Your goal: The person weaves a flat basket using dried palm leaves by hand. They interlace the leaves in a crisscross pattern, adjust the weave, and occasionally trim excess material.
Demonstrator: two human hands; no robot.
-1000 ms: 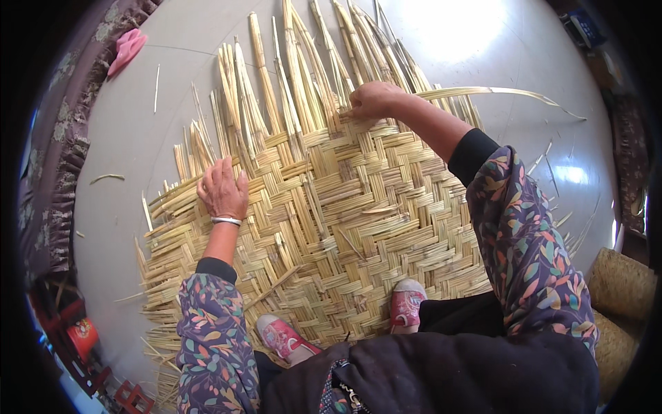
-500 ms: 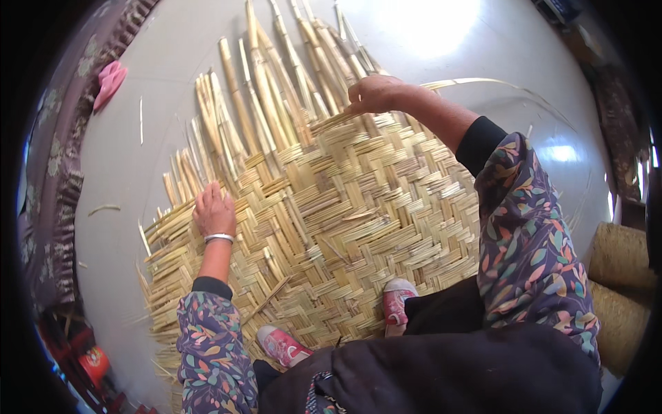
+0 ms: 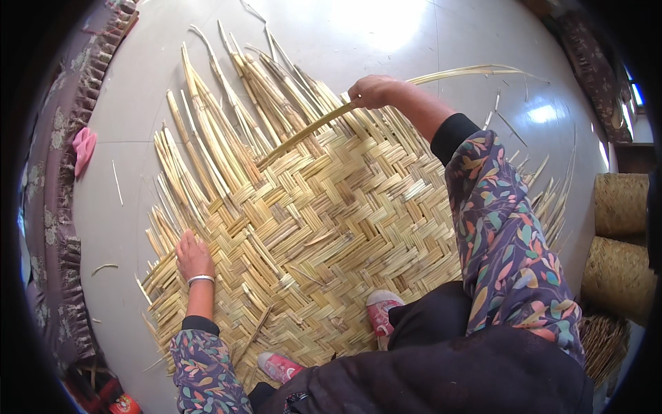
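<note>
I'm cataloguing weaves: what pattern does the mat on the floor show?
The mat shows a straw-yellow, herringbone-like zigzag, seen best in the head view.

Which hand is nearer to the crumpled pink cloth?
Left. The left hand rests on the straw-coloured woven mat, right of the cloth; the right hand is much farther right.

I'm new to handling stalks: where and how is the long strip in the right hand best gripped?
Likely pinched from above, between its ends, where the right hand has it: the long strip looks narrow and flat, its left part slants across the stalks, while thin strands arc out beyond the forearm.
</note>
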